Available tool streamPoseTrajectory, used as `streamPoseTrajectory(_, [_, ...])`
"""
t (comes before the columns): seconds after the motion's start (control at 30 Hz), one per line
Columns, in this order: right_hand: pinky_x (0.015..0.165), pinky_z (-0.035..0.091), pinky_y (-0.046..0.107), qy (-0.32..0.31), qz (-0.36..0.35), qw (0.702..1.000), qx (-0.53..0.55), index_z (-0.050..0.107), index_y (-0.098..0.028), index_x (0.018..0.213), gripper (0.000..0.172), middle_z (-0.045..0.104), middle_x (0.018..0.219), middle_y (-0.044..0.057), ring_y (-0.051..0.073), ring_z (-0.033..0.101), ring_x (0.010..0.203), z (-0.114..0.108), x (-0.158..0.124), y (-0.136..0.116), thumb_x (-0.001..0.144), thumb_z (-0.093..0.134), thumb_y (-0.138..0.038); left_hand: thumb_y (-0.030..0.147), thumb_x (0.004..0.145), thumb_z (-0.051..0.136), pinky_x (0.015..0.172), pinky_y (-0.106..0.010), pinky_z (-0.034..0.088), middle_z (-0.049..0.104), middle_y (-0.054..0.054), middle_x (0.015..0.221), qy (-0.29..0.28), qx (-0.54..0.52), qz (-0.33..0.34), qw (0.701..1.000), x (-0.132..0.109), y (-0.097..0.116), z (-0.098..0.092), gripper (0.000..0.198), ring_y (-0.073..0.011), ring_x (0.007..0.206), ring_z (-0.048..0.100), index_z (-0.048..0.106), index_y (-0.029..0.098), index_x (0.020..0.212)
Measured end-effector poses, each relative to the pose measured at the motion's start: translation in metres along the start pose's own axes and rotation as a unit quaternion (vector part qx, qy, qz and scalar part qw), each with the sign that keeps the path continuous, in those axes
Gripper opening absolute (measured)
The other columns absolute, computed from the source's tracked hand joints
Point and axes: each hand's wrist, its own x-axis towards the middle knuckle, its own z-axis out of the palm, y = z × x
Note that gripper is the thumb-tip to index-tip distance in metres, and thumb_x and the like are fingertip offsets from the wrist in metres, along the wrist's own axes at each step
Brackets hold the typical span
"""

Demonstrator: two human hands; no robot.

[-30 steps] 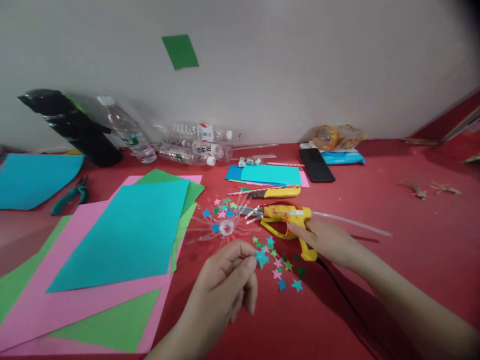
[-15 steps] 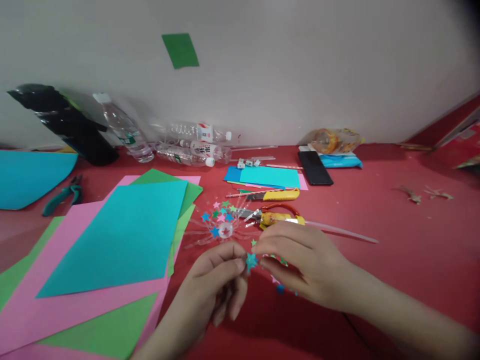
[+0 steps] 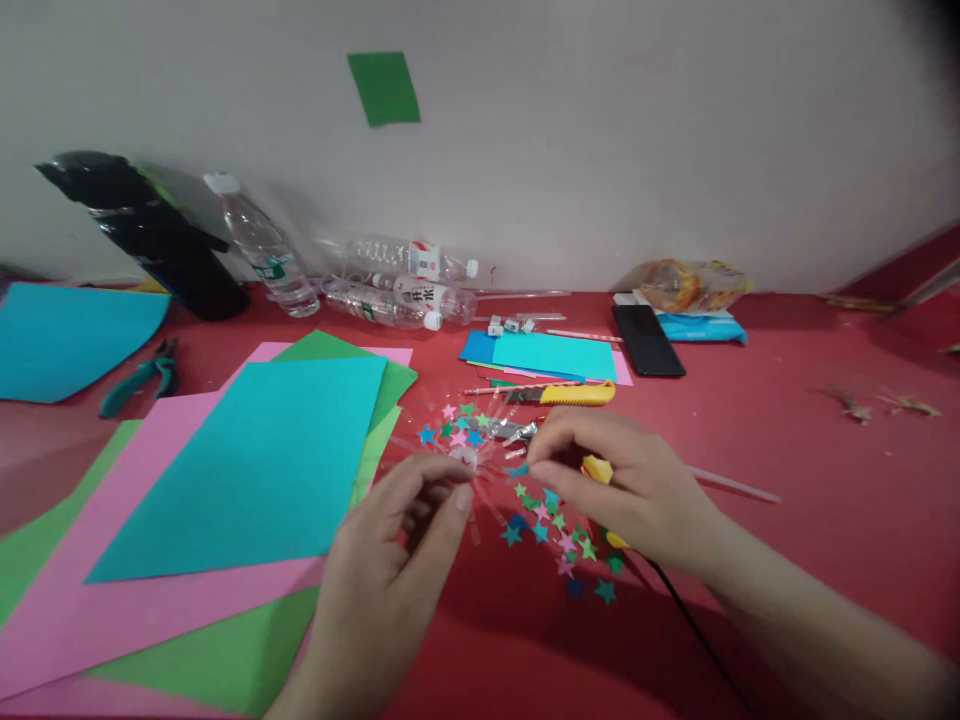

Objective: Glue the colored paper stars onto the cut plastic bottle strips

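My right hand [image 3: 622,480] pinches a teal paper star [image 3: 517,470] between thumb and fingertips, just right of a clear plastic piece cut into spreading strips [image 3: 474,520]. Several small blue, pink and green paper stars [image 3: 457,437] lie on the far strips of that piece. Close to its near side is my left hand [image 3: 409,530], with thumb and forefinger curved and a gap between them; nothing shows in its grasp. More loose paper stars [image 3: 565,541] are scattered on the red table below my right hand. A hot glue gun with yellow parts [image 3: 598,468] is partly hidden behind that hand.
Coloured paper sheets [image 3: 247,460] cover the left side, with pliers [image 3: 142,380] beyond. Plastic bottles [image 3: 382,303] and a black flask [image 3: 161,240] stand or lie along the wall. A yellow cutter [image 3: 577,393], paper strips [image 3: 555,355] and a phone [image 3: 649,340] lie behind the hands.
My left hand has come off the teal star and moved slightly left. My right hand now has the star alone, farther forward, near the plastic piece. The view has shifted a little.
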Motion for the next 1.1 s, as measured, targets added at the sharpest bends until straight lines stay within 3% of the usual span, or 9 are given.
streamPoseTrajectory(0.1, [0.049,0.035,0.020,-0.007,0.076,0.996,0.035,0.056,-0.020,0.071,0.012,0.055,0.062,-0.004,0.008,0.045,0.054,0.003,0.010,0.003,0.083,0.055,-0.021,0.023,0.085,0.061,0.083,-0.038,0.051,0.059,-0.007,0.105,0.076,0.184,0.137,0.970,0.004,-0.013,0.000,0.013,-0.0223,0.098,0.059,0.070,0.025,0.094])
streamPoseTrajectory(0.2, [0.048,0.031,0.020,-0.026,0.102,0.992,0.074,0.056,-0.020,0.072,0.010,0.052,0.062,-0.006,0.007,0.041,0.052,0.009,0.014,0.010,0.082,0.056,-0.021,0.022,0.085,0.063,0.094,-0.050,0.044,0.050,-0.011,0.124,0.085,0.241,0.163,0.953,0.004,-0.020,0.005,0.015,-0.0292,0.115,0.050,0.070,0.024,0.098])
streamPoseTrajectory(0.3, [0.048,0.031,0.020,-0.025,0.122,0.988,0.096,0.056,-0.019,0.072,0.010,0.050,0.062,-0.007,0.006,0.039,0.052,0.012,0.015,0.016,0.082,0.058,-0.021,0.019,0.086,0.061,0.098,-0.054,0.041,0.045,-0.013,0.135,0.066,0.237,0.177,0.953,0.002,-0.018,0.010,0.016,-0.0319,0.124,0.045,0.070,0.024,0.098])
streamPoseTrajectory(0.5, [0.052,0.033,0.022,-0.060,0.164,0.972,0.160,0.059,-0.020,0.073,0.005,0.055,0.067,-0.005,0.008,0.042,0.056,0.015,0.014,0.025,0.078,0.059,-0.019,0.016,0.084,0.060,0.099,-0.057,0.039,0.046,-0.013,0.138,0.023,0.271,0.221,0.937,0.000,-0.012,0.009,0.016,-0.0352,0.124,0.045,0.073,0.023,0.090])
streamPoseTrajectory(0.73, [0.057,0.036,0.025,-0.088,0.176,0.965,0.171,0.060,-0.020,0.074,0.005,0.063,0.079,-0.001,0.011,0.045,0.063,0.021,0.012,0.030,0.078,0.060,-0.020,0.019,0.083,0.062,0.096,-0.060,0.042,0.050,-0.015,0.135,0.045,0.330,0.228,0.915,-0.001,-0.019,0.010,0.019,-0.0382,0.121,0.047,0.071,0.022,0.099])
streamPoseTrajectory(0.93, [0.051,0.031,0.024,-0.089,0.195,0.966,0.146,0.059,-0.021,0.071,0.007,0.051,0.062,-0.005,0.010,0.041,0.055,0.019,0.011,0.030,0.078,0.060,-0.019,0.016,0.082,0.065,0.097,-0.057,0.044,0.051,-0.013,0.136,0.046,0.312,0.235,0.919,-0.001,-0.025,0.011,0.024,-0.0353,0.122,0.050,0.068,0.023,0.105])
streamPoseTrajectory(1.1, [0.054,0.037,0.022,-0.101,0.153,0.975,0.129,0.059,-0.020,0.073,0.009,0.062,0.078,-0.003,0.008,0.047,0.060,0.017,0.009,0.029,0.079,0.059,-0.013,0.014,0.081,0.066,0.097,-0.055,0.043,0.052,-0.013,0.134,0.042,0.275,0.236,0.931,0.002,-0.033,0.014,0.024,-0.0338,0.122,0.050,0.066,0.022,0.104])
